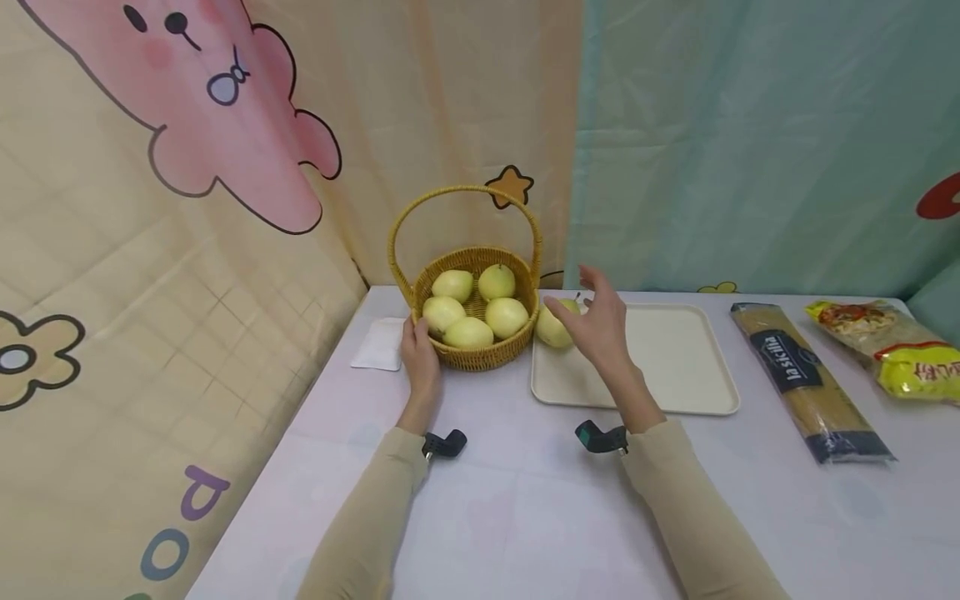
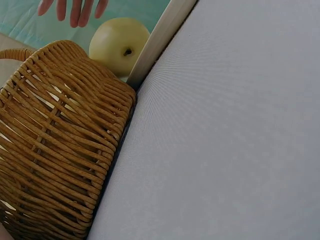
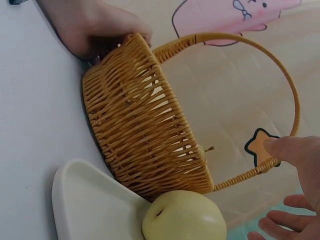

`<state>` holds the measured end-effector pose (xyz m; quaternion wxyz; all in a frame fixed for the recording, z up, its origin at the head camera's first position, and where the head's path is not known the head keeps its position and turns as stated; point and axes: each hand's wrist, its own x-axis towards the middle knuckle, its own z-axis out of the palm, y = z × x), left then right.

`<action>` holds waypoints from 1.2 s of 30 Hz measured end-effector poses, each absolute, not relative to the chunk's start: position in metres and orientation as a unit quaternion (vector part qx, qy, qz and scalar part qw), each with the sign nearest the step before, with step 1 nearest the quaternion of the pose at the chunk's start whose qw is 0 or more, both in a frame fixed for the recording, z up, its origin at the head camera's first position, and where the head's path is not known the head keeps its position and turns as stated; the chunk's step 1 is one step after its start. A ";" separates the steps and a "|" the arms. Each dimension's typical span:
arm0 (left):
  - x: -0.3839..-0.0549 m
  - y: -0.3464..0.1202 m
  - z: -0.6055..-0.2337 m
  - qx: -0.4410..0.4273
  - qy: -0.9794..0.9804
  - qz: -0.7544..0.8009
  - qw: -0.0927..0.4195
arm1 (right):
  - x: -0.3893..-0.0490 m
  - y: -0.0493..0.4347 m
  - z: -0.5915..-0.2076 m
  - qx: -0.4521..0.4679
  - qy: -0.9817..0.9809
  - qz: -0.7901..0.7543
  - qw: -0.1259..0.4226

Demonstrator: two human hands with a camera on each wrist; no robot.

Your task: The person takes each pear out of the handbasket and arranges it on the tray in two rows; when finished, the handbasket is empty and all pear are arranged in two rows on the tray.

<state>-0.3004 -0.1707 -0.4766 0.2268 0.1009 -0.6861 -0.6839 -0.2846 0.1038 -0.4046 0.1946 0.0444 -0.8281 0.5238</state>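
Note:
A wicker basket (image 1: 480, 357) with a tall arched handle holds several pale yellow-green pears (image 1: 468, 333). At its left side, my left hand (image 1: 422, 358) grips the rim; in the right wrist view that hand (image 3: 107, 27) sits against the basket's wall. One more pear (image 1: 553, 329) lies on the left end of a cream tray (image 1: 675, 358), beside the basket. My right hand (image 1: 600, 325) is just above and right of this pear, thumb and fingers spread apart with nothing between them. The right wrist view has the pear (image 3: 185, 217) below the hand's thumb and fingers.
To the right of the tray lie a long pack of spaghetti (image 1: 810, 383) and a yellow-and-clear food bag (image 1: 892, 350). A flat white packet (image 1: 379, 344) is left of the basket. Printed curtains hang behind the table (image 1: 510, 517) and at its left.

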 end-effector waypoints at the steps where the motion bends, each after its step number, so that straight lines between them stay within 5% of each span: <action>1: -0.301 -0.171 -0.477 0.101 -0.687 -0.683 0.228 | -0.284 0.102 -0.403 0.051 -0.825 0.526 0.199; 19: -0.302 -0.172 -0.478 0.097 -0.695 -0.673 0.234 | -0.279 0.062 -0.390 0.169 -0.844 0.489 0.141; 29: -0.303 -0.172 -0.479 0.098 -0.693 -0.675 0.233 | -0.315 0.053 -0.360 0.237 -0.899 0.367 -0.033; 36: -0.301 -0.172 -0.477 0.104 -0.698 -0.669 0.233 | -0.332 0.042 -0.365 0.230 -0.912 0.329 -0.081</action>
